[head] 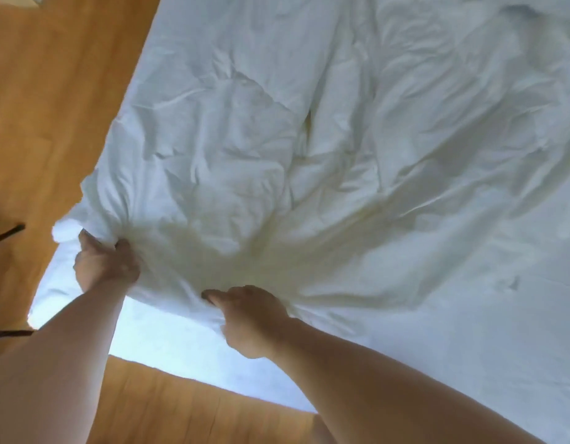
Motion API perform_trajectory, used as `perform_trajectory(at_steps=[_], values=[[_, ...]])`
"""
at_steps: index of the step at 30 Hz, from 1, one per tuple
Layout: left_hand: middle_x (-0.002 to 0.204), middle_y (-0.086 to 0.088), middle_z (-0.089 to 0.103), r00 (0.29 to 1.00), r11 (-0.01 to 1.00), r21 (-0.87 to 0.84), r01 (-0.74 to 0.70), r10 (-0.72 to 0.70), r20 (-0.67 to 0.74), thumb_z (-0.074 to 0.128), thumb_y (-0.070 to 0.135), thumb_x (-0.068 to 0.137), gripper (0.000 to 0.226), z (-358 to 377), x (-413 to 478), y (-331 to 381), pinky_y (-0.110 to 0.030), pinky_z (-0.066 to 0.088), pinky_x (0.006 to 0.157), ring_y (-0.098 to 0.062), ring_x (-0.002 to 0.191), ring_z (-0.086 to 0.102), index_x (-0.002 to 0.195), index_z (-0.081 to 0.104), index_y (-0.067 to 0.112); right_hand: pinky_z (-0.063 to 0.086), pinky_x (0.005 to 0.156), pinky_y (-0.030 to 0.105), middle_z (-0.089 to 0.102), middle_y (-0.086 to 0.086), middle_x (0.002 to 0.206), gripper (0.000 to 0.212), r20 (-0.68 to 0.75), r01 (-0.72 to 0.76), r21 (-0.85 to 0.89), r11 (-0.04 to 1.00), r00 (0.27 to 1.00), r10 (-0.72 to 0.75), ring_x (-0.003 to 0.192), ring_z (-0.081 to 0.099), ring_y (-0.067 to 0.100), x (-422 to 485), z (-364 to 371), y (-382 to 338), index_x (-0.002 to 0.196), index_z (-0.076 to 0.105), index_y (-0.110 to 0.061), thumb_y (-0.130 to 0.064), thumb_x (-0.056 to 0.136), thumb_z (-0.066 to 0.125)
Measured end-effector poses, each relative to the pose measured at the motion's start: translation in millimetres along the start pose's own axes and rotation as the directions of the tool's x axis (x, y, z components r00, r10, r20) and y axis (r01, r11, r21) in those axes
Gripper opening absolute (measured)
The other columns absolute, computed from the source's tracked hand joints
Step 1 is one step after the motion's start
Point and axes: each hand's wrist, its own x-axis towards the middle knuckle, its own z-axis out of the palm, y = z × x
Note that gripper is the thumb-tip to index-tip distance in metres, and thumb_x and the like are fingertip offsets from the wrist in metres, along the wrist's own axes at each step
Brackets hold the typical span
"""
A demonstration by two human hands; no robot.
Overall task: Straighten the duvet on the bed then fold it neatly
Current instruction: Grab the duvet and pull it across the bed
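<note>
1. Your left hand (105, 267) and right hand (248, 318) each clutch the duvet (277, 139) edge at lower left
2. It sprawls, creased, across the bed (437, 363)
3. Soft, light, floppy: likely best gripped at corners, spread wide

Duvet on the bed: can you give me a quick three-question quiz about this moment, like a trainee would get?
1. True or false: the left hand and the right hand both grip the duvet.
2. The duvet looks: A) smooth and flat, B) wrinkled and bunched, C) folded in a neat stack.
3. Which hand holds the duvet nearer the side of the bed that borders the wooden floor?
Key: 1 true; 2 B; 3 the left hand.
</note>
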Motion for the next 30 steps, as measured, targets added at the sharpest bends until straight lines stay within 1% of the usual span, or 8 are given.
perform_trajectory(at_steps=[4,8,12,16,20,24,27,30], values=[[0.143,-0.024,0.031,0.985,0.994,0.083,0.073,-0.085,0.148,0.062,0.035,0.088,0.079,34.2,-19.7,18.1,-0.054,0.038,0.104,-0.048,0.126,0.042,0.15,0.015,0.027,0.041,0.107,0.044,0.047,0.004,0.149,0.069,-0.064,0.017,-0.143,0.99,0.998,-0.026,0.132,0.049,0.029,-30.4,8.1,70.4,0.152,0.034,-0.025,-0.022,0.089,0.06],[0.15,-0.009,0.025,0.891,0.904,0.105,-0.415,0.381,0.247,0.063,0.042,0.085,0.084,54.0,-100.0,57.6,-0.054,0.035,0.106,-0.036,0.136,0.03,0.153,0.014,0.035,0.045,0.104,0.043,0.052,0.006,0.146,0.068,-0.351,-0.253,-0.228,0.94,0.922,0.163,0.131,0.053,0.028,-103.1,-40.1,154.2,0.145,0.048,-0.022,-0.034,0.083,0.071],[0.144,-0.001,0.035,0.418,0.546,-0.125,-0.828,0.751,0.51,0.057,0.042,0.091,0.072,82.0,-210.8,115.1,-0.039,0.042,0.107,-0.025,0.134,0.037,0.153,0.023,0.034,0.044,0.103,0.049,0.041,0.01,0.151,0.072,-0.481,-0.65,-0.098,0.754,0.694,0.536,0.135,0.042,0.034,-173.8,-110.7,235.0,0.15,0.04,-0.019,-0.036,0.086,0.07],[0.141,0.004,0.039,-0.01,0.215,-0.313,-0.925,0.81,0.587,0.052,0.043,0.095,0.065,114.9,-315.1,179.3,-0.034,0.043,0.102,-0.019,0.131,0.041,0.152,0.022,0.035,0.042,0.108,0.053,0.029,0.014,0.154,0.085,-0.418,-0.812,0.228,0.537,0.417,0.807,0.136,0.038,0.041,-215.6,-142.2,309.1,0.154,0.024,-0.024,-0.05,0.086,0.068],[0.157,-0.008,0.015,0.028,0.131,-0.121,-0.984,0.784,0.62,0.064,0.065,0.078,0.105,168.8,-375.5,217.0,-0.044,0.035,0.111,-0.032,0.14,0.023,0.155,0.0,0.034,0.049,0.103,0.044,0.046,0.011,0.139,0.111,-0.194,-0.568,0.778,0.268,0.188,0.963,0.122,0.054,0.035,-214.2,-145.7,350.5,0.154,0.018,-0.027,-0.063,0.068,0.078],[0.155,-0.016,0.016,0.16,0.144,0.076,-0.987,0.77,0.618,0.075,0.058,0.067,0.12,228.0,-394.0,229.3,-0.052,0.038,0.106,-0.037,0.14,0.025,0.154,-0.003,0.031,0.058,0.089,0.045,0.065,-0.001,0.115,0.094,-0.099,-0.229,0.962,0.149,0.216,0.971,0.104,0.065,0.026,-193.7,-123.2,384.8,0.131,0.045,-0.019,-0.056,0.055,0.086],[0.12,-0.016,0.053,0.064,-0.006,0.156,-0.988,0.895,0.442,0.07,0.018,0.072,0.089,252.3,-385.7,232.0,-0.044,0.055,0.078,-0.034,0.104,0.057,0.151,0.029,0.02,0.055,0.09,0.04,0.066,-0.001,0.108,0.059,-0.173,-0.199,0.954,0.224,0.246,0.954,0.101,0.064,0.025,-185.4,-105.6,393.6,0.119,0.054,-0.018,-0.043,0.073,0.081],[0.103,-0.008,0.063,0.003,-0.022,0.051,-0.998,0.898,0.441,0.062,0.015,0.083,0.07,248.0,-375.5,242.4,-0.04,0.054,0.071,-0.033,0.085,0.066,0.147,0.037,0.029,0.056,0.091,0.041,0.069,-0.006,0.101,0.037,-0.232,-0.143,0.948,0.284,0.298,0.926,0.099,0.066,0.022,-193.5,-97.0,388.3,0.113,0.06,-0.024,-0.033,0.08,0.074]])
